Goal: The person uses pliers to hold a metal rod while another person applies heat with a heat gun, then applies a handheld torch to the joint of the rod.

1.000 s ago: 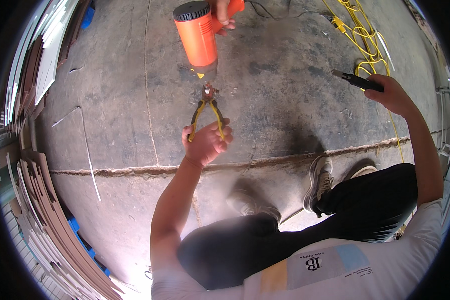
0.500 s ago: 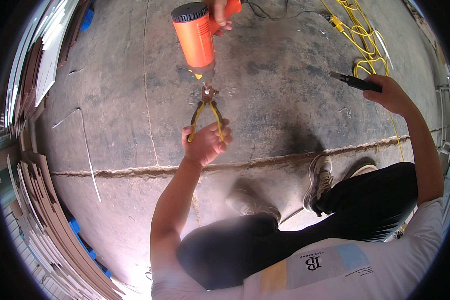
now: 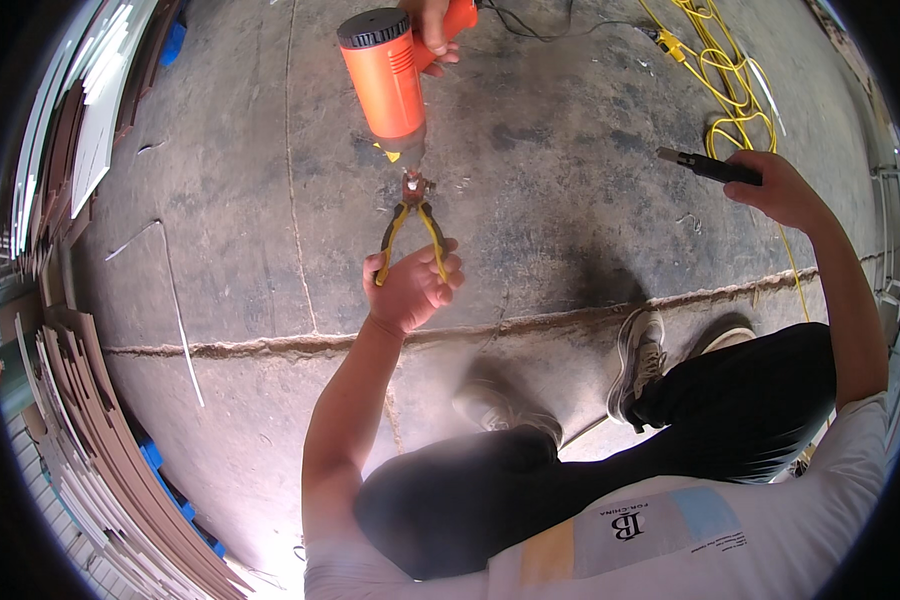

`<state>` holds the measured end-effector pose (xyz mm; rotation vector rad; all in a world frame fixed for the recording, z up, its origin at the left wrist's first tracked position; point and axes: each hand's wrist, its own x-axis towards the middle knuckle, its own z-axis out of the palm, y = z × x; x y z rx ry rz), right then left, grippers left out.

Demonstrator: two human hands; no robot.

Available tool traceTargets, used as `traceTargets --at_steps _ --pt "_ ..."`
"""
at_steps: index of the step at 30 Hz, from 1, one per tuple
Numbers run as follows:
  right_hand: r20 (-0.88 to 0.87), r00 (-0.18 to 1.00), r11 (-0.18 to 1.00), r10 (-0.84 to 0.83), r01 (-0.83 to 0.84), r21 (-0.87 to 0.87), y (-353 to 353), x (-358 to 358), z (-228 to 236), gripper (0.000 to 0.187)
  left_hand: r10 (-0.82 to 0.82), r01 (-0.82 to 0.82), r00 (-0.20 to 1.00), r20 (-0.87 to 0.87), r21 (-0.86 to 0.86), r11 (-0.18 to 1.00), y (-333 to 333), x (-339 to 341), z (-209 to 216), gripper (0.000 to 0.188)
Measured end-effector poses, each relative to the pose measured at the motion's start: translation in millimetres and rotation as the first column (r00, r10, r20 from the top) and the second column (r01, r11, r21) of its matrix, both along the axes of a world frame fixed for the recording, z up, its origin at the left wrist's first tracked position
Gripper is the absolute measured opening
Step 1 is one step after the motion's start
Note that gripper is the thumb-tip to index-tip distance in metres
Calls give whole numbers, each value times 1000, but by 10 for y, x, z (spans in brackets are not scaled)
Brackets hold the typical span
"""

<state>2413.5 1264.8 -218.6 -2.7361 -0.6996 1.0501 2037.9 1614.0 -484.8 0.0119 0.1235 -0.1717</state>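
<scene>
My left hand [image 3: 412, 288] is wrapped round the yellow-and-black handles of a pair of pliers [image 3: 432, 228]. Its reddish jaws point away from me, and a small white bit that I cannot make out shows at them. Just beyond, the nozzle of an orange heat gun [image 3: 383, 92] points down at the jaws. Another person's hand [image 3: 431, 30] grips the heat gun by its handle at the top edge. Out to the right, my right hand [image 3: 778, 190] holds a black utility knife [image 3: 708, 165], its blade end toward the left.
A yellow cable [image 3: 727, 100] lies coiled on the concrete floor [image 3: 570, 230] at the far right. Long boards and strips [image 3: 80, 400] are stacked along the left side. A thin white strip [image 3: 178, 300] lies nearby. A rough crack [image 3: 540, 325] crosses the floor before my shoes.
The heat gun has shifted slightly to the left and down, with the other person's hand. My hands, the pliers and the knife have hardly moved.
</scene>
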Motion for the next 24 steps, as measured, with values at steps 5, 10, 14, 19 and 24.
traceTargets --at_steps 5,10,14,19,24 --pt "5 1000 1000 -2 2 -7 14 -8 -6 29 -1 1 1000 -4 3 1000 4 -1 10 103" --pt "16 1000 1000 13 -13 -23 28 -15 -8 29 -5 5 1000 -4 -1 1000 -1 2 10 102" --pt "14 1000 999 8 -7 -37 43 -20 -2 29 -6 6 1000 -13 10 1000 0 0 17 104" --pt "7 1000 1000 14 -14 -21 13 -6 -12 28 -6 6 1000 -8 1 1000 2 10 -5 104" --pt "-5 1000 999 2 -2 -32 33 -20 -10 29 0 0 1000 -13 8 1000 7 6 1 104"
